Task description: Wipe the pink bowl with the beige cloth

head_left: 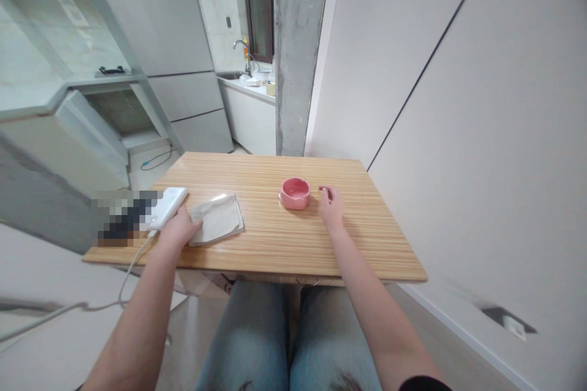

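Note:
I sit at a light wooden table (275,238). My left hand (178,230) rests at the left edge of a folded beige cloth (219,220), its fingers touching the cloth. Just left of it lies a white power bank (166,206) with a white cable running off the table edge. My right hand (331,205) lies flat on the table, fingers loosely curled, just right of a small pink ceramic dish (295,192). It holds nothing that I can see.
A white wall (458,104) runs along the table's right side. A concrete pillar (298,49) stands behind the table. Beyond are a grey refrigerator (169,49) and a kitchen counter with a sink (247,82). My knees (288,336) are under the front edge.

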Demonstrator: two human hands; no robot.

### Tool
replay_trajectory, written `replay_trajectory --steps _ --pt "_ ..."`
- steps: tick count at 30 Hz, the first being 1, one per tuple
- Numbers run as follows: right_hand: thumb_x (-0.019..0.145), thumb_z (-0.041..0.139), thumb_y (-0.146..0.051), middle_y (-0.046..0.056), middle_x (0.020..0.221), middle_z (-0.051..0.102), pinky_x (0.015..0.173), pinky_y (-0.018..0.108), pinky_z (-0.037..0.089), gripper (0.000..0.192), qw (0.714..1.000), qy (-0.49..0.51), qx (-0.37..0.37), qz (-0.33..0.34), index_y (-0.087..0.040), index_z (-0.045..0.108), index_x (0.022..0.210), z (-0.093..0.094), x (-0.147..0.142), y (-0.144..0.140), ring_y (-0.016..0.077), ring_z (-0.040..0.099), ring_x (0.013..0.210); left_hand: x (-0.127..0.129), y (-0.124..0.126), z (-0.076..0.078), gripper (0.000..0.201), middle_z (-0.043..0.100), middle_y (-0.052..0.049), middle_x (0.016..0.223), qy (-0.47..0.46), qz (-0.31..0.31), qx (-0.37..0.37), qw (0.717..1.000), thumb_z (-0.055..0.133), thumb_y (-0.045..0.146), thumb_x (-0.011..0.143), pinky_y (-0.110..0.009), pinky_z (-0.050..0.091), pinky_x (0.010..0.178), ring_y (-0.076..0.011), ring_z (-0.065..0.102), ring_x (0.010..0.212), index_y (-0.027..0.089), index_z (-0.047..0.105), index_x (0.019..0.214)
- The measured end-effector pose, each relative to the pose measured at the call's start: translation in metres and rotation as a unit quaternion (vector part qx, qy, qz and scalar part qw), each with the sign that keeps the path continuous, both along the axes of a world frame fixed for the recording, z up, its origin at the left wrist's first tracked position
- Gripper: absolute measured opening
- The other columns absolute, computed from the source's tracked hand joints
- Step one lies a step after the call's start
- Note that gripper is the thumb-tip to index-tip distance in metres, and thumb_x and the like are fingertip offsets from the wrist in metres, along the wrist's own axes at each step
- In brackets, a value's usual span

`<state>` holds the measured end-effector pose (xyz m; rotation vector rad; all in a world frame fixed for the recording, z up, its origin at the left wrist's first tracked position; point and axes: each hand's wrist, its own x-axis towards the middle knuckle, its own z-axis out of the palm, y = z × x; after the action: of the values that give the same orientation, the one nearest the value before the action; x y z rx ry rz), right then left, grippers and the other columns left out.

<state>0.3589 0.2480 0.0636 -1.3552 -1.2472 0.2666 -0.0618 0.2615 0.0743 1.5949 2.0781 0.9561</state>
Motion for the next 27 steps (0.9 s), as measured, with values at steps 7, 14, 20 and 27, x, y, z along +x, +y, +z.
replay_trajectory --steps 7,14,20,27 --pt "0.087 0.042 -0.033 0.006 0.083 0.064 0.076 0.034 0.046 0.024 0.993 0.007 0.005 0.120 -0.021 0.062 0.081 0.023 -0.038 -0.049 0.0201 0.058 0.082 0.067 -0.002 0.030 0.019 0.058 -0.007 0.080 0.030 -0.106 0.005 0.994 0.055 0.010 0.060 -0.039 0.048 0.075 -0.0271 0.060 0.084 0.019 0.049 0.076" --pt "0.065 0.074 -0.039 0.011 0.142 0.039 0.105 0.044 0.036 0.089 0.976 -0.011 -0.020 0.218 -0.026 0.031 0.141 0.040 -0.062 -0.063 0.0275 0.041 0.128 0.162 -0.028 0.098 0.036 0.059 -0.003 0.098 -0.162 -0.429 -0.003 0.888 0.054 0.017 0.072 -0.027 0.051 0.075 -0.0166 0.059 0.095 0.022 0.053 0.108" --pt "0.066 0.070 -0.035 0.005 0.098 0.068 0.084 0.041 0.048 0.041 0.956 -0.003 -0.164 0.243 -0.020 0.063 0.104 0.072 -0.018 -0.043 0.0250 0.062 0.091 0.217 0.008 0.090 0.035 0.064 -0.007 0.101 -0.261 -0.473 -0.001 0.841 0.063 0.026 0.077 -0.031 0.048 0.085 -0.0175 0.061 0.095 0.017 0.056 0.110" --pt "0.074 0.059 -0.029 0.009 0.099 0.061 0.086 0.040 0.045 0.021 0.995 -0.097 -0.023 -0.008 -0.017 0.056 0.091 0.086 0.011 -0.011 0.0235 0.056 0.094 0.245 0.049 0.010 0.049 0.055 -0.024 0.124 -0.195 -0.170 -0.013 0.966 0.051 0.037 0.086 -0.036 0.046 0.088 -0.0245 0.060 0.106 0.006 0.046 0.124"
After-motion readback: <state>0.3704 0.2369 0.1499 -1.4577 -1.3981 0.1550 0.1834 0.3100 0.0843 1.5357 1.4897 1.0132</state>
